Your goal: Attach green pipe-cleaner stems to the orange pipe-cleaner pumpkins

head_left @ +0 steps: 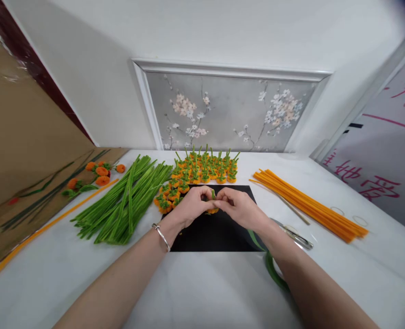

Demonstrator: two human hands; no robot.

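Above a black mat (219,233), both hands meet at a small pipe-cleaner flower (212,211) with an orange head below and a green stem pointing up. My left hand (197,203) pinches it from the left, and my right hand (237,205) has its fingertips closed on it from the right. The fingers cover most of the flower. Just beyond the hands stand rows of similar orange flowers (205,171), heads down with green stems upright. Some of them reach the mat's left corner.
Green pipe cleaners (123,201) lie heaped on the left, and orange pipe cleaners (308,205) on the right. Scissors (296,235) and a green tape (274,269) lie beside my right forearm. Finished-looking orange blooms (102,172) rest on brown cardboard (27,196). A wall rises behind the table.
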